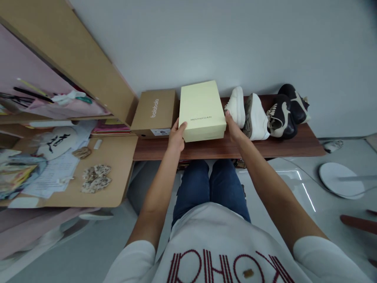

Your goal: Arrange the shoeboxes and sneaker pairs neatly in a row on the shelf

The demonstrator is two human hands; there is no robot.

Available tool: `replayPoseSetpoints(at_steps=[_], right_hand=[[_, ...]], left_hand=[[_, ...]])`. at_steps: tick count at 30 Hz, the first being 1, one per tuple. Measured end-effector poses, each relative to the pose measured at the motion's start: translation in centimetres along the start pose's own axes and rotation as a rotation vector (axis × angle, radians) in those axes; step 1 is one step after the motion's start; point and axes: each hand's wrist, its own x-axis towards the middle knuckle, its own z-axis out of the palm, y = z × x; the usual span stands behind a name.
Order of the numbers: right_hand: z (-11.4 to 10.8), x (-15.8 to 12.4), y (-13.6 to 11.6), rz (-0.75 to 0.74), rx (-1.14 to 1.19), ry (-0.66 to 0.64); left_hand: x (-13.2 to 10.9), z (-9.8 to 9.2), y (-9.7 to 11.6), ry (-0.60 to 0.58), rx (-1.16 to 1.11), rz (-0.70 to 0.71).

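A pale yellow shoebox marked MEIZHIYUAN is held between my two hands, low over the dark wooden shelf top. My left hand grips its front left corner, thumb on the lid. At the right side, my right hand presses against the box, its fingers partly hidden. A brown balabala shoebox sits just left of it. To the right stand white shoes, close to my right hand.
Further right on the shelf are white sneakers and black-and-cream shoes. A desk with papers and a scrunchie adjoins at left. A wall rises behind. A round white base stands on the floor at right.
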Motion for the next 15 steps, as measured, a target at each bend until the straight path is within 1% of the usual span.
replayPoseSetpoints(at_steps=[3,8,12,15], right_hand=[[0.5,-0.4,0.3,0.04,0.061,-0.011],[1.4,0.1,1.7,0.088,0.15,-0.012],[2.0,0.9,3.2,0.054,0.193,-0.022],[2.4,1.3,4.1,0.036,0.17,-0.024]], left_hand=[[0.0,0.0,-0.1,0.013,0.012,0.044],[0.9,-0.6,-1.1,0.053,0.017,0.046],[1.4,-1.3,-1.9,0.087,0.019,0.054],[1.8,-1.6,-2.4,0.107,0.025,0.056]])
